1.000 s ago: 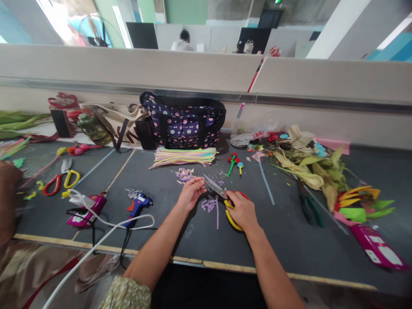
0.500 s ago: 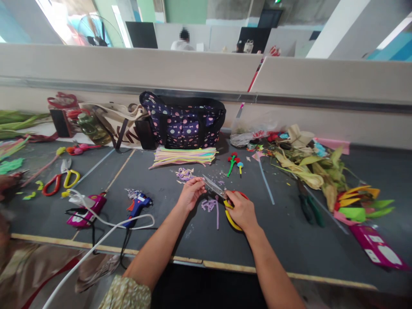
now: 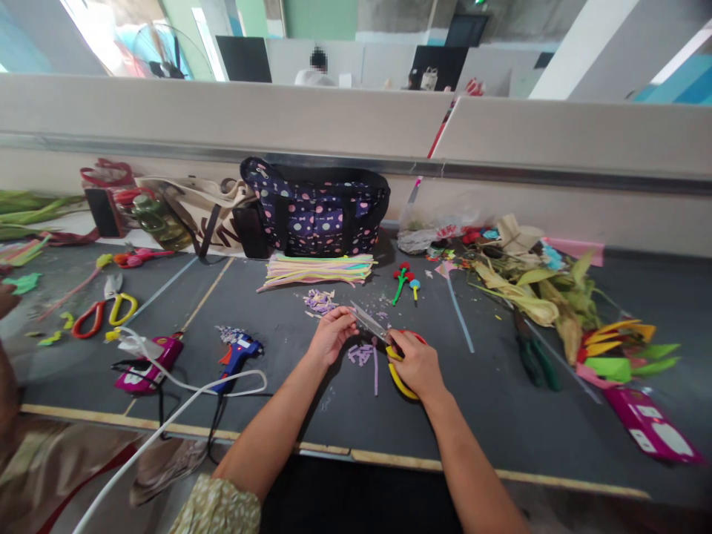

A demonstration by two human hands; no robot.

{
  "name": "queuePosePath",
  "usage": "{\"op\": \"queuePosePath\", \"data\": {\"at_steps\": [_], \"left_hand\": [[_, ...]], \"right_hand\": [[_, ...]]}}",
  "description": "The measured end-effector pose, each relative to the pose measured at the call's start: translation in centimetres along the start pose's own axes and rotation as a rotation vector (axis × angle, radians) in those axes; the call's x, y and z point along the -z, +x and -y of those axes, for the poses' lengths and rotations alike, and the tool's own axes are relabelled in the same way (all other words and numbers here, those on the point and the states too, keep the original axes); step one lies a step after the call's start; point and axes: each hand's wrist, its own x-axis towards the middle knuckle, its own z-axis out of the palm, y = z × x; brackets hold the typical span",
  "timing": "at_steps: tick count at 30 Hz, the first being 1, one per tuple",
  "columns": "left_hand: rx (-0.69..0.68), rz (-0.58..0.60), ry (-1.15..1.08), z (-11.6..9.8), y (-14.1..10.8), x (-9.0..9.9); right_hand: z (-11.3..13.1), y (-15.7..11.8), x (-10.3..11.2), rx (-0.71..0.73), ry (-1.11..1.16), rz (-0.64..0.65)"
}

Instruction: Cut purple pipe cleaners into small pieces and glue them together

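While the right fingers [image 3: 412, 348] grip them, the scissors [image 3: 371, 322] show silver blades; yellow-red handles.

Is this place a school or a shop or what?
Maybe a craft workshop or classroom, though I can't tell which. The long dark table holds a blue glue gun, a bundle of pastel strips and dried husks.
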Motion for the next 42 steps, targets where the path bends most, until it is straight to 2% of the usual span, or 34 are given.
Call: {"op": "queuePosePath", "data": {"at_steps": [42], "left_hand": [[-0.003,-0.015,-0.004,-0.10,-0.21,-0.34]], "right_hand": [[0.37,-0.20,0.04,-0.018,0.012,0.041]]}}
